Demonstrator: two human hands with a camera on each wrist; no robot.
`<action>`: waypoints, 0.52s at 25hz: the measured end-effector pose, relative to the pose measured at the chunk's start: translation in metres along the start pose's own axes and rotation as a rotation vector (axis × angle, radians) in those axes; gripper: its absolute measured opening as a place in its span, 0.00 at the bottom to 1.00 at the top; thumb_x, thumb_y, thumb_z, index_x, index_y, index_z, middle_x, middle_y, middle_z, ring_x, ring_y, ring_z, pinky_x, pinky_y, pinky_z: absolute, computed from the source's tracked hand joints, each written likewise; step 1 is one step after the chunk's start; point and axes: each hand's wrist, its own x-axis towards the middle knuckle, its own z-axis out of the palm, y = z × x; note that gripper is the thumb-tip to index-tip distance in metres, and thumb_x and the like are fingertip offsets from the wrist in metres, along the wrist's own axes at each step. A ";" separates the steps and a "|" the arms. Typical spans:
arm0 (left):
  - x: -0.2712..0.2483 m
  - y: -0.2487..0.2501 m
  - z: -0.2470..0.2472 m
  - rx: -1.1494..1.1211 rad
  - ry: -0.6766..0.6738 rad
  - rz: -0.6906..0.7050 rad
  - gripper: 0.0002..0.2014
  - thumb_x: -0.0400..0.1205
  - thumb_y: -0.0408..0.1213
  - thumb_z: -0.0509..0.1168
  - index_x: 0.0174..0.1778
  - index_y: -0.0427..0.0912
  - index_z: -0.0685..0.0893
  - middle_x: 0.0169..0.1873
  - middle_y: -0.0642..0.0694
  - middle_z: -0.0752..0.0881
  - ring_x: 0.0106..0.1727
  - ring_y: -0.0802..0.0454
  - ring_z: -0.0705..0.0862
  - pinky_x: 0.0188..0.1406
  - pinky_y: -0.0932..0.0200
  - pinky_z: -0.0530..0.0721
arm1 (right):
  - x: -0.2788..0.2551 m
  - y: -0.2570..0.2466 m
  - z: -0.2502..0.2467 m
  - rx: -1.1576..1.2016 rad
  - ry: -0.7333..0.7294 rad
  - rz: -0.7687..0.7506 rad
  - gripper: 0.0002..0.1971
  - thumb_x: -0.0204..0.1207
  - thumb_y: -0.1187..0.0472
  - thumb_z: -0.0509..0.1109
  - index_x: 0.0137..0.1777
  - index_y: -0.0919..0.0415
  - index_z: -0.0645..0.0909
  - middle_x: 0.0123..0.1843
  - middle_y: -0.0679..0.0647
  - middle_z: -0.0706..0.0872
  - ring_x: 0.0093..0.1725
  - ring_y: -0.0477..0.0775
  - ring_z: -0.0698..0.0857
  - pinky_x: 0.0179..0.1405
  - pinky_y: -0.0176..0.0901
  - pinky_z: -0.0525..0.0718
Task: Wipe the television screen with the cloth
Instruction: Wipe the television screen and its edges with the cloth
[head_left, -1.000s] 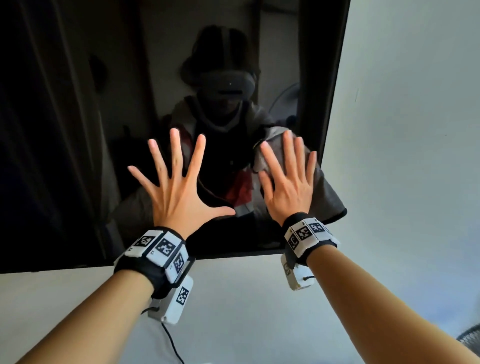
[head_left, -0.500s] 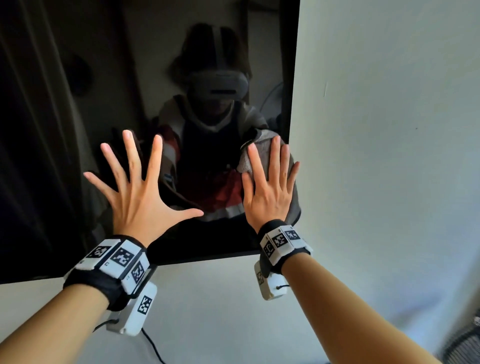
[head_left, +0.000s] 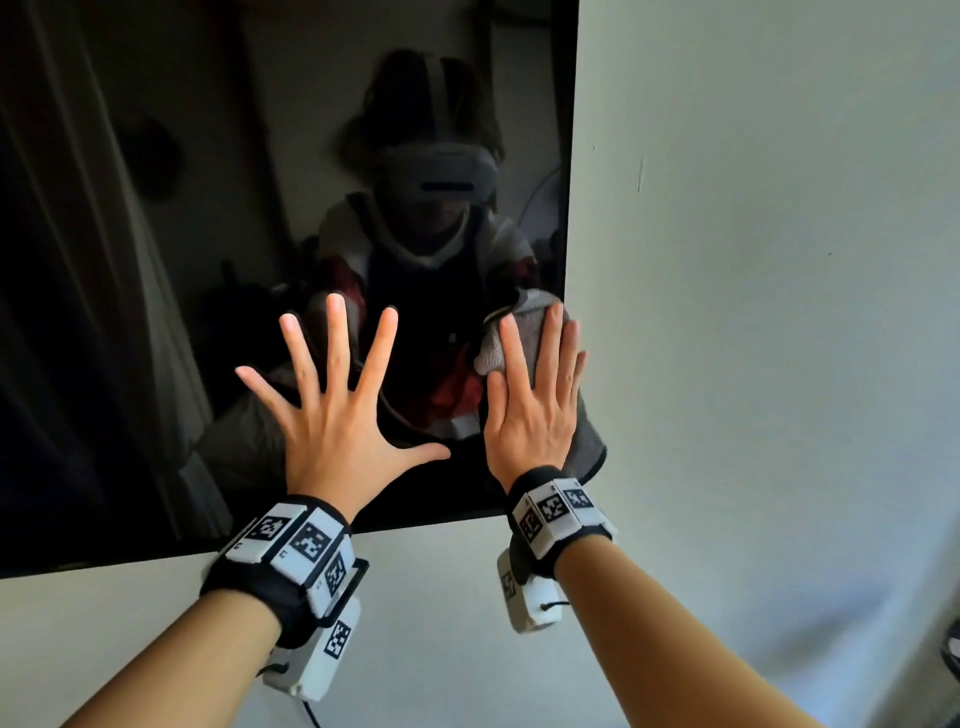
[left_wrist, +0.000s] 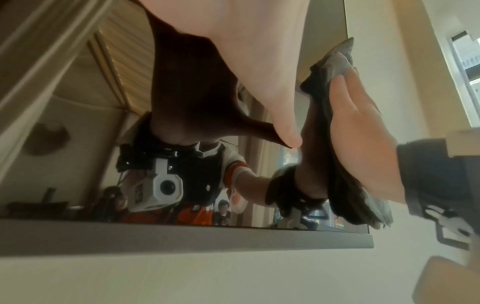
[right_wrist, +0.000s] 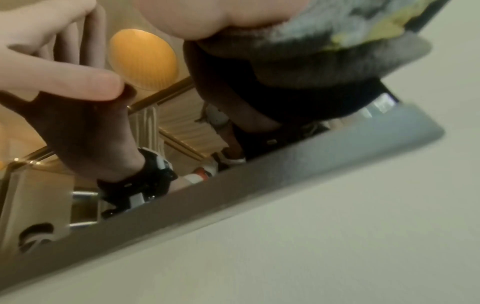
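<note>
the screen (head_left: 156, 260) is dark and glossy, set against a pale wall (head_left: 779, 260). its lower right corner serves as the landmark here.

the right hand (head_left: 535, 410) lies flat on the cloth (head_left: 589, 447) just up from that corner, fingers straight and close together, palm pressing the cloth against the glass. nothing is curled round the cloth; it is pinned by the flat hand. the grey cloth shows above the fingertips and spills out below the heel of the hand, and its right edge lies at the screen's right border, slightly over onto the wall. in the left wrist view the cloth (left_wrist: 335, 61) is sandwiched between the right hand (left_wrist: 363, 144) and the glass.

the left hand (head_left: 332, 415) is further left of the corner, on the bare glass, fingers spread wide and straight, thumb pointing toward the right hand. it holds nothing. its thumb tip stops short of the right hand.

both wrists carry black bands (head_left: 291, 566) with white marker blocks. the bottom bezel (right_wrist: 259, 185) runs under both hands.
</note>
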 end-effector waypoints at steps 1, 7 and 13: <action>-0.001 0.000 0.000 0.004 0.002 0.002 0.72 0.55 0.77 0.72 0.88 0.57 0.37 0.87 0.43 0.33 0.85 0.30 0.31 0.69 0.07 0.41 | -0.001 0.000 0.000 0.017 0.010 0.012 0.23 0.89 0.47 0.44 0.82 0.46 0.60 0.85 0.60 0.57 0.86 0.55 0.45 0.81 0.65 0.59; -0.001 0.000 0.002 0.021 0.012 0.002 0.71 0.56 0.78 0.71 0.88 0.57 0.38 0.87 0.43 0.33 0.86 0.27 0.35 0.70 0.07 0.41 | 0.020 -0.005 -0.003 0.107 0.091 0.085 0.22 0.87 0.50 0.54 0.80 0.44 0.64 0.85 0.55 0.58 0.78 0.55 0.69 0.71 0.38 0.72; -0.001 0.001 0.002 0.036 0.009 -0.005 0.71 0.56 0.80 0.69 0.88 0.57 0.37 0.88 0.39 0.38 0.86 0.25 0.38 0.69 0.07 0.44 | -0.018 0.002 -0.005 0.107 0.055 0.100 0.22 0.86 0.51 0.56 0.80 0.49 0.63 0.83 0.63 0.62 0.74 0.54 0.67 0.61 0.29 0.66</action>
